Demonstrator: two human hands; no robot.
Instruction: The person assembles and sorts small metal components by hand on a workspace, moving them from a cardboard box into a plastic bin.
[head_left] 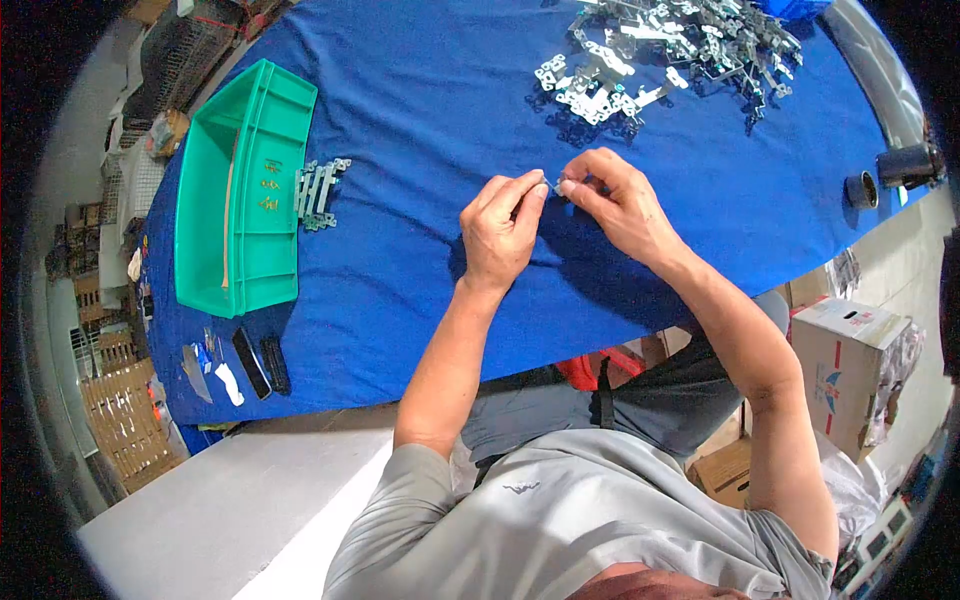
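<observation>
My left hand (500,230) is closed in a pinch over the blue cloth; whatever lies between its fingertips is hidden. Close beside it, my right hand (622,200) pinches a small shiny metal piece (558,187), mostly covered by the fingers. The fingertips of both hands nearly meet around this piece. Beyond them lies a big heap of silvery metal brackets (690,50), with some loose ones at its near left edge. Further left, a small row of similar metal brackets (318,193) lies against the green bin.
A green plastic bin (270,270) stands on the blue cloth (400,130) at left. Near the left front edge are a black phone (251,362) and small items. A dark cup-like cylinder (861,190) sits at the right edge. Below stands a white carton (840,370).
</observation>
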